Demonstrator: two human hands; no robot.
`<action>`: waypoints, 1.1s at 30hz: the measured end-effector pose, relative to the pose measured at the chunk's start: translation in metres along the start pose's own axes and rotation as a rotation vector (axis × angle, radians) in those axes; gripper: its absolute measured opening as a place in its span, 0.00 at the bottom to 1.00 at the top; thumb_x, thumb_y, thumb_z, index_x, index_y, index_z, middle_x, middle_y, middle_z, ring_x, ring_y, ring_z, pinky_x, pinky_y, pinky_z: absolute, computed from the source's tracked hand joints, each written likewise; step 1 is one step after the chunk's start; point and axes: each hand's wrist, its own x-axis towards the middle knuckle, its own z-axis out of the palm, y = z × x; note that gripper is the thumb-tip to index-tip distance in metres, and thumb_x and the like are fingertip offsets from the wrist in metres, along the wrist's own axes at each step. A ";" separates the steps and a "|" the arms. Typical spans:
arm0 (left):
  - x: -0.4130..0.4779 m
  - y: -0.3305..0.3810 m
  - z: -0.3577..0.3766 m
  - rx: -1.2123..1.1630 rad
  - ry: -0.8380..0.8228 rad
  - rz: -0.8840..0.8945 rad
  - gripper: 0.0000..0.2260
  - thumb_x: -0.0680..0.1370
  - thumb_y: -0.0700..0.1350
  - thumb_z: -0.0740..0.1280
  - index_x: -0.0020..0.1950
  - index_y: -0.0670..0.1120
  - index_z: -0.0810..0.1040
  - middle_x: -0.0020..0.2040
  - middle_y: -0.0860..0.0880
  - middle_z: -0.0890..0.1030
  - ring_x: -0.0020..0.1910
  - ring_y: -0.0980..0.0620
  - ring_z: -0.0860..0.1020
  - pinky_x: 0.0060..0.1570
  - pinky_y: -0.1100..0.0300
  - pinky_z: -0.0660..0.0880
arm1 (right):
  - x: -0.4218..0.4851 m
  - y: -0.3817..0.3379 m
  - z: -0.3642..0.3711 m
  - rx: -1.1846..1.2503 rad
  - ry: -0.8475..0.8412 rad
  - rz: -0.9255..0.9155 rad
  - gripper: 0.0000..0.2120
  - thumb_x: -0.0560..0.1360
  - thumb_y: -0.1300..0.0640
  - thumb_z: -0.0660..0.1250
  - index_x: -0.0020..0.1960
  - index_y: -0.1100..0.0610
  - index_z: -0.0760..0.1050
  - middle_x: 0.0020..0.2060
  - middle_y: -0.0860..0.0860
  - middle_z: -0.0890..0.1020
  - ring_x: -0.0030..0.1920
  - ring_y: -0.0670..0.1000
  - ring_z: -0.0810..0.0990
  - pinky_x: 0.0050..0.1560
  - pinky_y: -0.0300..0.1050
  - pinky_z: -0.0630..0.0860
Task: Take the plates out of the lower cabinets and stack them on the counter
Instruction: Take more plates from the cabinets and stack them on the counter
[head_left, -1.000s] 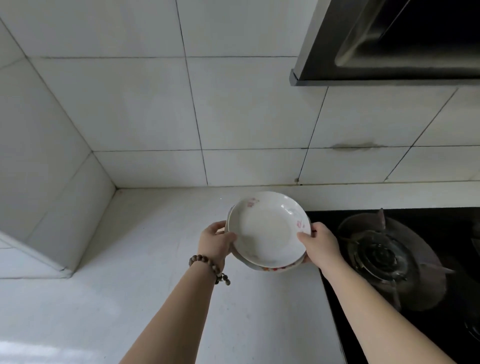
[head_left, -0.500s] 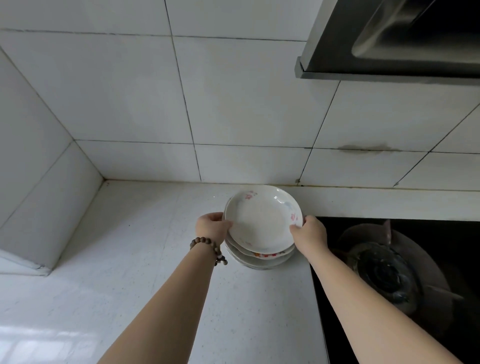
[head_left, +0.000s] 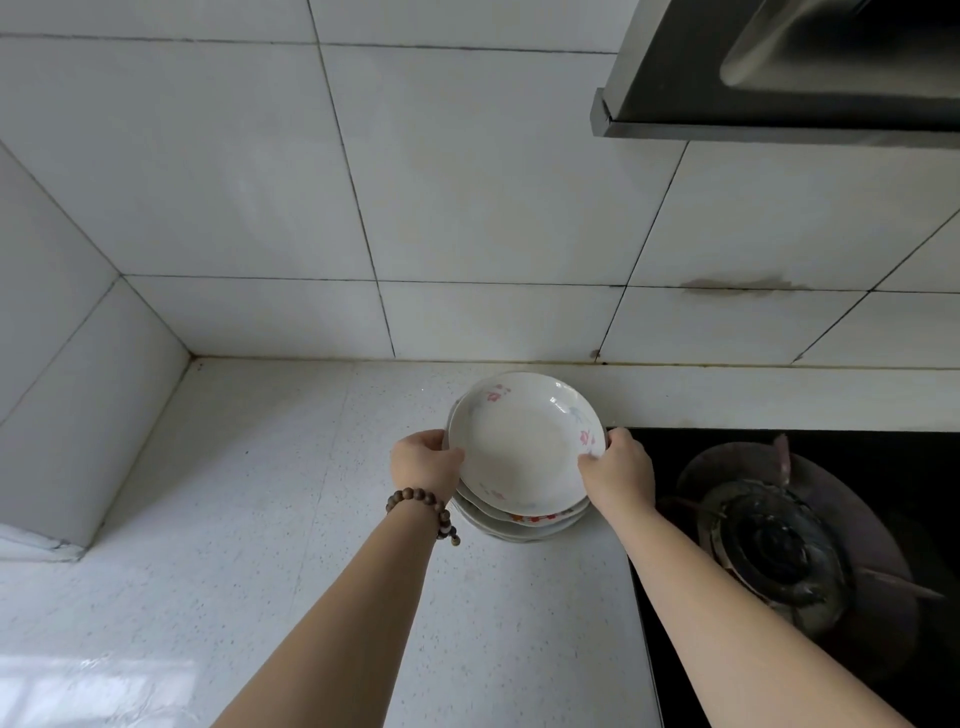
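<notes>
Two hands hold the plates (head_left: 524, 447): left grip (head_left: 423, 462) and right grip (head_left: 618, 475) clasp opposite rims, worktop (head_left: 260, 519) underneath, stove (head_left: 779, 540) beside the right.

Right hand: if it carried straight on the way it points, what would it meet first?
The right hand points toward the back wall; apart from the top plate it grips, probably the low counter upstand, though depth is unclear.

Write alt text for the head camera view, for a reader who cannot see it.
Two hands, left and right, grip a stack of plates on a white counter, beside a black stove. White wall tiles rise behind.
</notes>
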 end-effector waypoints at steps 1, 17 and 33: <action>-0.001 -0.002 0.000 0.010 -0.005 0.018 0.05 0.67 0.33 0.63 0.35 0.39 0.77 0.34 0.44 0.74 0.35 0.49 0.71 0.36 0.56 0.70 | -0.001 -0.001 0.000 -0.007 0.001 -0.005 0.15 0.76 0.59 0.65 0.60 0.63 0.71 0.56 0.59 0.77 0.52 0.58 0.78 0.27 0.37 0.62; -0.003 -0.014 -0.003 0.190 0.013 0.192 0.08 0.70 0.36 0.64 0.36 0.31 0.74 0.29 0.43 0.68 0.29 0.50 0.63 0.28 0.62 0.60 | -0.015 -0.002 -0.004 -0.178 -0.005 -0.057 0.15 0.76 0.54 0.66 0.58 0.60 0.69 0.53 0.56 0.78 0.49 0.55 0.78 0.26 0.37 0.60; -0.043 -0.015 -0.022 0.015 -0.112 0.140 0.11 0.78 0.47 0.61 0.37 0.47 0.72 0.36 0.52 0.73 0.38 0.51 0.70 0.43 0.56 0.69 | -0.035 0.016 -0.024 0.173 -0.182 -0.046 0.04 0.76 0.57 0.63 0.47 0.58 0.73 0.42 0.52 0.76 0.39 0.49 0.73 0.31 0.37 0.64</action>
